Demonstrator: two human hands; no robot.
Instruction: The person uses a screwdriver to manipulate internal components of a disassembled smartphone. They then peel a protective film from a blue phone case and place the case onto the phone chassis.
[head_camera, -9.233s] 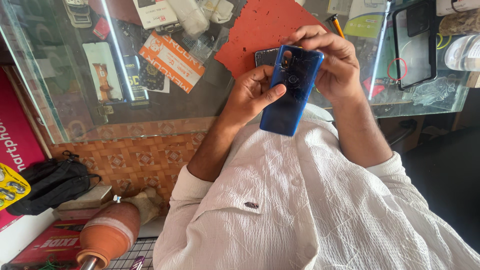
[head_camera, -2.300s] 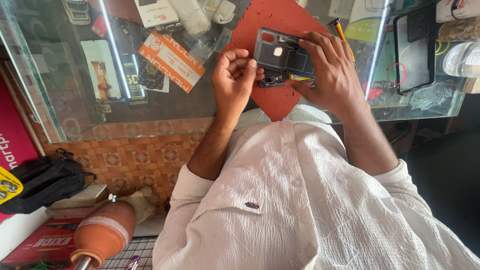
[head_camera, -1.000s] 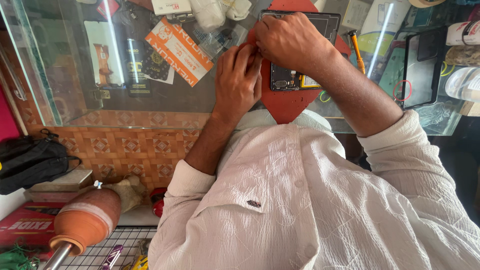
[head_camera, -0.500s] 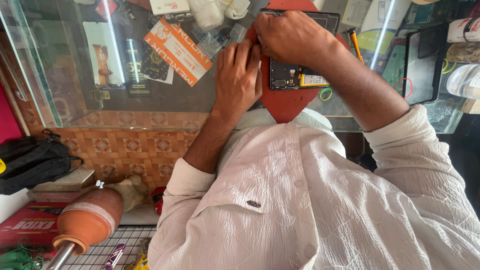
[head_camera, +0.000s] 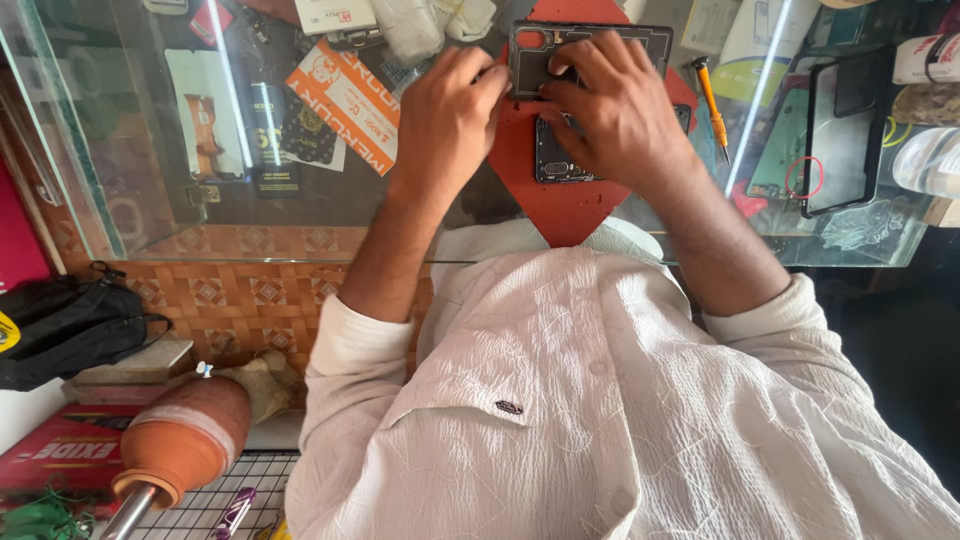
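Head view: a person in a white crinkled shirt (head_camera: 620, 400) bends over a glass-topped display bench (head_camera: 150, 210), both hands busy on an opened dark rectangular smartphone body (head_camera: 560, 150) that lies on a red rubber work mat (head_camera: 560, 205). The left hand (head_camera: 450, 115) is curled, its fingertips pressing the edge of a black plastic inner frame panel (head_camera: 535, 50) at the top of the mat. The right hand (head_camera: 615, 110) lies spread across the phone and the panel alike, fingers bent down onto them; whether it pinches any small part underneath cannot be told.

The job looks to be midway. The phone already lies open, its back off and its camera module exposed on the mat, and the frame panel seems to be either lifting away or seating down, though which cannot be read here. Nothing shows the device closed up again, so reassembly appears to remain.

An orange-handled screwdriver (head_camera: 712, 95) lies untouched just right of the mat. A black-rimmed clear phone case (head_camera: 840, 130) rests farther right. A terracotta clay pot (head_camera: 185, 440) and a black bag (head_camera: 70, 325) sit below the bench.
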